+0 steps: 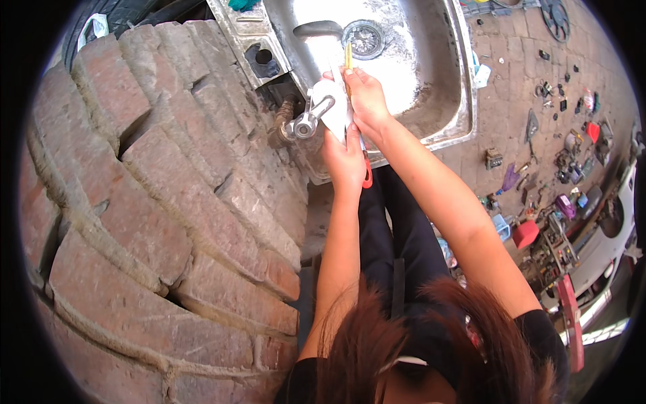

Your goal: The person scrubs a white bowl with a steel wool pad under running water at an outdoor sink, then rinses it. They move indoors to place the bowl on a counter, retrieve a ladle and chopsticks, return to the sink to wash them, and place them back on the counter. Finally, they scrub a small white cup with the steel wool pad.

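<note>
My left hand [345, 158] is closed around the lower end of a pale, overexposed thing [334, 116], whose kind I cannot make out. My right hand [367, 99] sits just above it, its fingers closed on a slim tool with a yellow tip [348, 54] pointing at the drain. A red-orange loop [367, 174] shows below, beside my left wrist; whether it belongs to the same tool is hidden by my hands. Close to my left hand a metal tap [313, 118] juts out. Both hands are over the near side of a metal sink [464, 81].
A rough brick wall [155, 195] rises on the left. The sink's drain [364, 39] lies beyond my hands. Loose parts, a red box [525, 233] and a blue basket [500, 227] lie on the paved floor [501, 94] to the right, with a white vehicle [601, 246] farther out.
</note>
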Demonstrator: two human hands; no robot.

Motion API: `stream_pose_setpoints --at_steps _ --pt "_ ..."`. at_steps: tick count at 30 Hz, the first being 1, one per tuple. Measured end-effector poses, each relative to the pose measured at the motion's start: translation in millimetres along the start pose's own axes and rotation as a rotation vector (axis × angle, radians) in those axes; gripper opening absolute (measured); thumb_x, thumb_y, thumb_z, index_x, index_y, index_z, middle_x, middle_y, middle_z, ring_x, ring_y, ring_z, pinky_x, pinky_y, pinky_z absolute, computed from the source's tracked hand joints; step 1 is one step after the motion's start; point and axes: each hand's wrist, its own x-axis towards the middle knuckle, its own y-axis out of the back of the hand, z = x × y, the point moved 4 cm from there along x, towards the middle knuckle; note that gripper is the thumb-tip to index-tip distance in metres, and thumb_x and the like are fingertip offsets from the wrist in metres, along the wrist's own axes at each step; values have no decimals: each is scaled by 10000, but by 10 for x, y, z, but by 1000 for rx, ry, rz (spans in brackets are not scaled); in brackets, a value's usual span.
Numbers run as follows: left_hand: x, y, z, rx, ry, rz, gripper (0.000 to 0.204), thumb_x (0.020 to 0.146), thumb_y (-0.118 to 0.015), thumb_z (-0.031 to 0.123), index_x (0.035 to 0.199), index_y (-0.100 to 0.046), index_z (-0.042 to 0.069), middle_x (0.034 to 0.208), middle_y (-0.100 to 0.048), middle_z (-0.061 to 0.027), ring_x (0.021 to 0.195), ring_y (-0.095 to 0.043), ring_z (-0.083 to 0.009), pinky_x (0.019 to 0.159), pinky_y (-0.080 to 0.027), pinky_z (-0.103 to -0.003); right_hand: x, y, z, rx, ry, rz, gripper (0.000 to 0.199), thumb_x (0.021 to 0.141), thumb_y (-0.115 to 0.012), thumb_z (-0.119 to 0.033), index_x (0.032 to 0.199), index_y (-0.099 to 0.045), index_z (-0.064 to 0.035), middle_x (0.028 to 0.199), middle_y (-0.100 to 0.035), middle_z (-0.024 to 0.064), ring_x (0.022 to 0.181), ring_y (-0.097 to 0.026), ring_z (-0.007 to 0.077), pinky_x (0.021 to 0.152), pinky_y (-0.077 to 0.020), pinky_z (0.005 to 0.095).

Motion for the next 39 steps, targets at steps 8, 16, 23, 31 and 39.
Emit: stream_pose_setpoints --at_steps 8,16,23,31,39 --pt "-170 -8 -26 75 85 56 224 882 -534 123 1033 -518 -41 735 -609 -133 506 -594 -189 493 -468 -336 524 134 -12 -580 305 58 312 968 -353 -202 846 -535 20 680 -603 122 527 -573 167 543 -475 300" --pt "-32 37 -116 65 39 18 212 889 -542 114 1020 -508 -49 767 -601 -106 519 -587 -155 456 -451 -296 352 135 59 -695 377 54 335 975 -382 -267 866 -541 7 657 -588 75 572 -560 124 535 -452 251" --pt "124 52 -192 -204 144 -112 150 914 -528 125 956 -515 -18 714 -565 -48 513 -552 -121 451 -432 -248 -60 184 170 -155 -33 -213 208 911 -545 -193 939 -595 7 734 -610 28 660 -543 90 595 -437 257" --pt "94 82 -211 -140 94 -149 179 915 -522 129 1006 -503 -24 719 -561 -53 522 -550 -117 452 -430 -258 236 103 -275 -364 -65 -134 149 781 -715 -143 759 -645 -13 727 -624 37 654 -548 90 588 -424 231" --pt "214 -2 -146 -154 93 -167 164 922 -525 152 968 -495 -2 704 -550 -36 536 -540 -98 462 -405 -232 47 254 -107 -317 -148 -133 117 793 -686 -107 852 -629 -25 757 -625 25 622 -513 82 572 -426 226"
